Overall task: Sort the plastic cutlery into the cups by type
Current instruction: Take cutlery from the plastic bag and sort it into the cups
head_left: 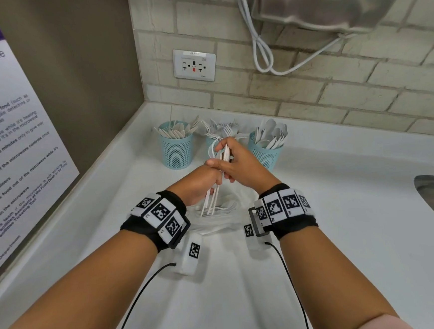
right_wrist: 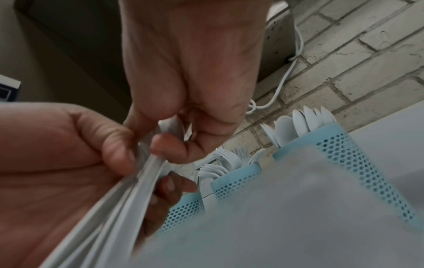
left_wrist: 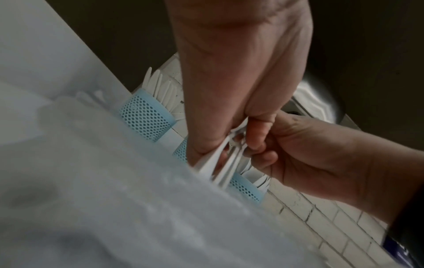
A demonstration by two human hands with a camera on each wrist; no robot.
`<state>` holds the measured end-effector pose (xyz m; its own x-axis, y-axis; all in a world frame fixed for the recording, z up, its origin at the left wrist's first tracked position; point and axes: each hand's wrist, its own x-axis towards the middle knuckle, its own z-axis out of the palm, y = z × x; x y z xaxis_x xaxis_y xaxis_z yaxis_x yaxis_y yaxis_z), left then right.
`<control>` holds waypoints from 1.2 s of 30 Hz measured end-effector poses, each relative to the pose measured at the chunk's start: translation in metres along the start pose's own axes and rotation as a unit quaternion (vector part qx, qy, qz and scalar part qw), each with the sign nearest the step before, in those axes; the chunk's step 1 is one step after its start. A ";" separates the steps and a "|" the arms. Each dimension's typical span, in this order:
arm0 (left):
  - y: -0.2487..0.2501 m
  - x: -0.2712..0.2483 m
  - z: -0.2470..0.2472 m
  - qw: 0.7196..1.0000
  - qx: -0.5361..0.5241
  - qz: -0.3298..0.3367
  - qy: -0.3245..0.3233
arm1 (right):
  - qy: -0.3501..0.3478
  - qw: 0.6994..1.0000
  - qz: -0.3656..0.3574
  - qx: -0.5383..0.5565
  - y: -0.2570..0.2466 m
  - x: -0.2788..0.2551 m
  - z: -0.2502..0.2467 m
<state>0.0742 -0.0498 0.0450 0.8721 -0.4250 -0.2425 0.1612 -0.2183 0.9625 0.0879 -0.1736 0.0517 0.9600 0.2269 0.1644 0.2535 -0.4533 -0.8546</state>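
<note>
From the head view, your left hand (head_left: 199, 184) is curled round a bundle of white cutlery (head_left: 214, 198) held upright above the white bench (head_left: 345, 219), handles pointing down. Your right hand (head_left: 239, 160) pinches the top of the same bundle just above the left. Behind your hands stand three blue mesh cups: the left cup (head_left: 177, 149) with knives, the middle cup (head_left: 212, 142) with forks, partly hidden, and the right cup (head_left: 265, 152) with spoons. More loose cutlery (head_left: 224, 208) lies on the bench under your hands.

From the left wrist, your fingers (left_wrist: 206, 141) close round the white handles, and your right hand (left_wrist: 309, 163) grips them from the side.

From the right wrist, your thumb and fingers pinch the bundle's upper end, your left hand (right_wrist: 57, 154) wrapped round it below; which type of cutlery you hold I cannot tell
</note>
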 end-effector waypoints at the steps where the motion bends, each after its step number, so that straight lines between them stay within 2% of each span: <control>1: 0.000 0.001 0.000 1.000 -0.005 0.007 0.003 | -0.001 1.000 0.005 0.002 0.001 0.000 0.000; 5: -0.002 0.000 -0.003 0.994 -0.097 0.044 -0.026 | 0.032 0.998 0.034 0.030 0.005 0.001 -0.007; 7: -0.005 0.000 -0.005 0.995 -0.098 0.024 -0.021 | 0.065 0.995 0.039 0.069 0.005 0.002 -0.014; 10: -0.010 0.001 -0.008 0.997 -0.063 -0.017 0.029 | 0.100 0.987 0.043 0.115 0.005 0.004 -0.023; 13: -0.014 0.003 -0.010 0.995 -0.097 -0.023 0.030 | 0.125 0.981 0.061 0.136 0.007 0.004 -0.025; 22: -0.010 0.004 -0.002 0.996 -0.049 -0.017 0.075 | 0.111 0.972 0.086 0.191 0.014 0.001 -0.018; 25: -0.010 0.013 -0.006 0.990 -0.033 0.001 0.136 | 0.165 0.963 0.106 0.184 0.017 0.002 -0.028; 29: -0.004 0.026 -0.010 0.989 -0.037 0.040 0.134 | 0.234 0.957 0.124 0.117 0.021 0.007 -0.048; 32: 0.014 0.035 -0.015 0.991 -0.045 0.066 0.112 | 0.298 0.949 0.089 0.048 0.013 0.009 -0.069; 36: 0.052 0.042 -0.021 0.974 -0.123 0.143 0.128 | 0.416 0.909 0.006 -0.025 -0.003 0.017 -0.097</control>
<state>0.1286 -0.0606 0.0879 0.9792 -0.1969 0.0484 -0.0274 0.1082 0.9938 0.1149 -0.2524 0.1050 0.7150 -0.4995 0.4892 0.2278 -0.4952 -0.8384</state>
